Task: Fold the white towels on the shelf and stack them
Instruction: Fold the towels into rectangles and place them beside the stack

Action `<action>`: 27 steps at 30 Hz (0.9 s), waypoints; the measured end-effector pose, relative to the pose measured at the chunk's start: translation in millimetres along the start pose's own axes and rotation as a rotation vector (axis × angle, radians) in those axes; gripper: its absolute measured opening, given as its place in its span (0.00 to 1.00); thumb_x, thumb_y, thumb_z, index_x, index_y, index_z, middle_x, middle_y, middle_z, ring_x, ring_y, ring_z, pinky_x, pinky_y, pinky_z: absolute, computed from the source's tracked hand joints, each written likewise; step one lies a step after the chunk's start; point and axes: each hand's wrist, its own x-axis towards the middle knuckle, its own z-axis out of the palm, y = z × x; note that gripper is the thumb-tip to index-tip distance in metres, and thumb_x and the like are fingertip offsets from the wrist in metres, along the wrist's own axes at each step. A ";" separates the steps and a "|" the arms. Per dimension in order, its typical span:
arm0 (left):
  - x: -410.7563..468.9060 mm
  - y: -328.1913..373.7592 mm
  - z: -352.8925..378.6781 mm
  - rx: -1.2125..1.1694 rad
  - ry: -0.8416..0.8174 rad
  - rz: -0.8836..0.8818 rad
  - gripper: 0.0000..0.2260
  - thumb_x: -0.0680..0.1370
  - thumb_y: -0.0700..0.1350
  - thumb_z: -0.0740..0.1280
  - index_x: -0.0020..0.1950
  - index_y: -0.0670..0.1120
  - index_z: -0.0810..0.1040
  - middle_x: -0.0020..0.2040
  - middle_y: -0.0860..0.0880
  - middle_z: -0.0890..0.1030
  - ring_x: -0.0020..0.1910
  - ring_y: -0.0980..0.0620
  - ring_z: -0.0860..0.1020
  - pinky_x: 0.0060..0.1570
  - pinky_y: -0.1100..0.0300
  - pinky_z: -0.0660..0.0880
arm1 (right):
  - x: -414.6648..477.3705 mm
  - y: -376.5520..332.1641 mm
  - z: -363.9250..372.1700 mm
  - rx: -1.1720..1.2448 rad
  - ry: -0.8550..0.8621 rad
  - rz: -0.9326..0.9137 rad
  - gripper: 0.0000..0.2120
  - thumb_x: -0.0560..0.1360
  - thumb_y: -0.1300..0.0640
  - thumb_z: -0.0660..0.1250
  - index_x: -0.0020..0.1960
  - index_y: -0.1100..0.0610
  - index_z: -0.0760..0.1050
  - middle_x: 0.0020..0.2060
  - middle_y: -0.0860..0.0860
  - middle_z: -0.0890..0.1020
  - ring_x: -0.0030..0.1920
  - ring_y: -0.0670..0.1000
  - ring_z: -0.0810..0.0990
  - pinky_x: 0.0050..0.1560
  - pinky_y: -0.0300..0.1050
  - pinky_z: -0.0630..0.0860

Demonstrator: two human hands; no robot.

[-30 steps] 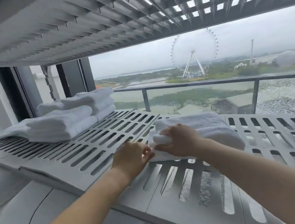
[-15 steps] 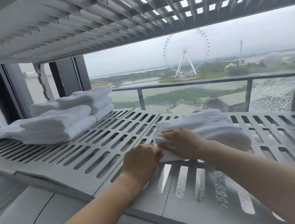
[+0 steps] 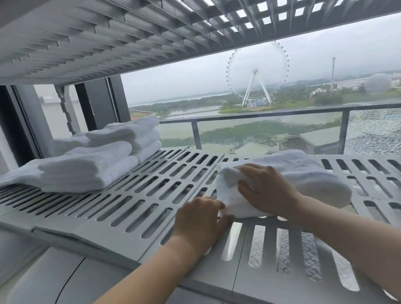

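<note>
A white towel, folded into a thick pad, lies on the grey slotted shelf right of centre. My right hand lies on its left end, and its fingers grip a raised corner of the cloth. My left hand sits at the towel's near left corner, its fingertips pinching the lower edge against the shelf. Two stacks of folded white towels stand at the left: a front stack and a taller rear stack.
Another slotted shelf hangs close overhead. Behind the shelf is a window with a balcony railing. A grey-white appliance top sits below the shelf at the left. Bare slotted shelf lies between the stacks and the towel.
My right hand has slid up the towel's left end and lifted a corner. The left hand stays at the near left corner. The view has shifted slightly.
</note>
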 end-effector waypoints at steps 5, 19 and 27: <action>-0.6 -1.2 0.0 0.002 -0.008 0.011 0.16 0.76 0.61 0.59 0.56 0.54 0.78 0.53 0.54 0.80 0.52 0.51 0.77 0.43 0.59 0.69 | -1.9 -6.1 0.5 0.000 -0.259 -0.078 0.13 0.73 0.58 0.60 0.53 0.63 0.76 0.50 0.56 0.81 0.47 0.56 0.79 0.48 0.50 0.76; 15.0 3.9 -20.1 -0.049 0.083 0.104 0.15 0.75 0.51 0.66 0.60 0.53 0.72 0.55 0.54 0.78 0.51 0.50 0.78 0.43 0.59 0.71 | -1.9 0.7 -2.7 -0.173 -0.356 -0.068 0.21 0.73 0.46 0.62 0.64 0.52 0.70 0.59 0.47 0.76 0.54 0.53 0.77 0.49 0.47 0.73; 15.5 -1.8 -15.5 0.144 0.046 0.073 0.06 0.75 0.48 0.62 0.50 0.50 0.75 0.47 0.53 0.81 0.47 0.50 0.79 0.40 0.59 0.72 | -34.9 54.8 -65.0 -0.401 -0.341 -0.045 0.25 0.71 0.48 0.65 0.66 0.53 0.69 0.63 0.49 0.75 0.61 0.53 0.74 0.59 0.47 0.70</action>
